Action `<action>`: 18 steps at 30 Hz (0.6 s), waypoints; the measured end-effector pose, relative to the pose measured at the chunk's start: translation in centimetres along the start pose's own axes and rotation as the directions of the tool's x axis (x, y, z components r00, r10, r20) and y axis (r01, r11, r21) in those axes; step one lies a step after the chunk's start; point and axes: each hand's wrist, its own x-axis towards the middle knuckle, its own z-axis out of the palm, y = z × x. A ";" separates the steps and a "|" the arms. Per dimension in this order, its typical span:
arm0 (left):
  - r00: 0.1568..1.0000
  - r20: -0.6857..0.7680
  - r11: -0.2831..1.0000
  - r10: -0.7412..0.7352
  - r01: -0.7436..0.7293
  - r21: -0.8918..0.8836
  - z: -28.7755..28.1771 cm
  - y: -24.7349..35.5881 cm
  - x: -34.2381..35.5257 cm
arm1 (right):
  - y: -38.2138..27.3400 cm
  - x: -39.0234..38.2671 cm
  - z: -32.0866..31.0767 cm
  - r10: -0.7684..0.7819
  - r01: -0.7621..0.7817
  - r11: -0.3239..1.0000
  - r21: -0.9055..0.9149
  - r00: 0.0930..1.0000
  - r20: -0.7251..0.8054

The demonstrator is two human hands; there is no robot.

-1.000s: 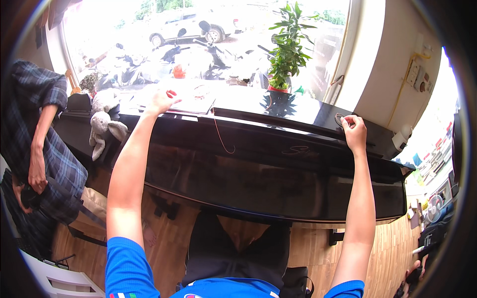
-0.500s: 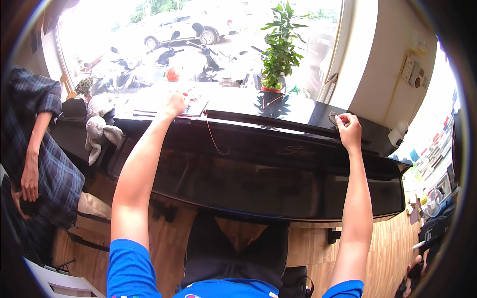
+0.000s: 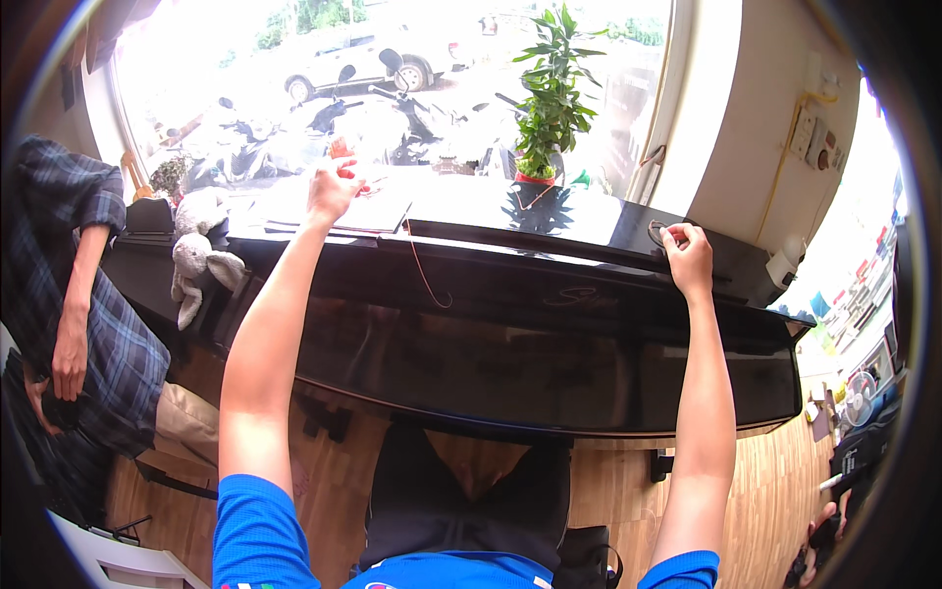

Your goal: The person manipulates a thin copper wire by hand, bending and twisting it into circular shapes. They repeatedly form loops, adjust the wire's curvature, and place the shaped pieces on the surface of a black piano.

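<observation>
My left hand (image 3: 333, 192) is raised over the left part of a black piano top (image 3: 618, 228), fingers curled beside a thin reddish cord (image 3: 420, 265) and papers (image 3: 285, 214); what they grip is too small to make out. The cord also dangles down the piano's front. Farther right, my right hand (image 3: 689, 262) pinches a small dark looped object (image 3: 656, 232) at the edge of the top.
A grey plush rabbit (image 3: 204, 257) lies left on the piano. A leafy plant (image 3: 549, 108) stands by the bright window. Another person in a plaid shirt (image 3: 78, 226) is at my left. A socket and cable (image 3: 807, 133) are on the right wall; a fan (image 3: 856, 398) is beyond.
My left hand has moved right and then lifted higher, its fingers shifting. My right hand has barely moved. The view has shifted slightly, and the other person stays in place.
</observation>
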 end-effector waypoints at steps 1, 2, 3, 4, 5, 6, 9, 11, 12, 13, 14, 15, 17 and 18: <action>1.000 0.016 0.997 0.007 -0.006 -0.082 0.1 0.4 -0.1 | 0.1 -0.1 -0.2 0.003 -0.003 1.000 -0.006 1.000 -0.002; 0.999 0.053 0.993 -0.003 0.009 -0.117 -0.2 -0.2 0.1 | 0.0 0.0 -0.1 0.001 -0.001 1.000 -0.003 1.000 -0.001; 0.996 0.091 0.988 -0.012 0.026 -0.151 -0.3 -0.7 0.4 | -0.1 0.0 0.0 0.000 0.000 1.000 -0.001 1.000 0.000; 0.991 0.130 0.982 -0.019 0.043 -0.185 -0.4 -1.3 0.6 | -0.2 0.0 0.2 -0.001 0.001 1.000 0.000 1.000 0.001; 0.987 0.157 0.989 -0.021 0.043 -0.143 -0.4 -1.9 0.8 | -0.3 0.1 0.1 0.000 0.000 1.000 -0.004 1.000 0.003; 0.983 0.184 0.994 -0.024 0.043 -0.101 -0.5 -2.5 1.0 | -0.5 0.1 0.1 0.000 0.000 1.000 -0.008 1.000 0.004; 0.965 0.261 1.000 -0.013 0.008 0.022 0.2 -3.0 1.0 | -0.4 0.0 0.0 0.015 -0.015 1.000 -0.009 1.000 0.008; 0.949 0.316 0.988 -0.018 -0.031 0.149 0.5 -3.2 1.1 | -0.1 0.0 -0.1 0.016 -0.016 1.000 -0.017 1.000 0.002; 0.950 0.313 0.976 -0.026 -0.044 0.213 0.7 -3.4 1.2 | 0.0 0.0 0.0 0.015 -0.015 1.000 -0.019 1.000 -0.001; 0.950 0.309 0.960 -0.033 -0.056 0.276 1.0 -3.6 1.3 | 0.1 0.0 0.0 0.011 -0.011 1.000 -0.014 1.000 -0.004; 0.952 0.304 0.939 -0.042 -0.066 0.338 1.2 -4.0 1.4 | 0.1 0.0 0.1 0.006 -0.006 1.000 -0.009 1.000 -0.005; 0.957 0.290 0.945 -0.014 -0.082 0.318 1.2 -4.4 1.5 | 0.1 0.1 0.2 0.001 -0.001 1.000 -0.003 1.000 -0.006; 0.964 0.263 0.954 0.041 -0.115 0.275 1.6 -4.7 1.5 | -0.1 0.1 0.3 0.008 -0.008 1.000 -0.002 1.000 0.000; 0.965 0.259 0.948 0.029 -0.108 0.298 1.8 -4.6 1.4 | -0.2 0.1 0.3 0.012 -0.012 1.000 -0.003 1.000 0.004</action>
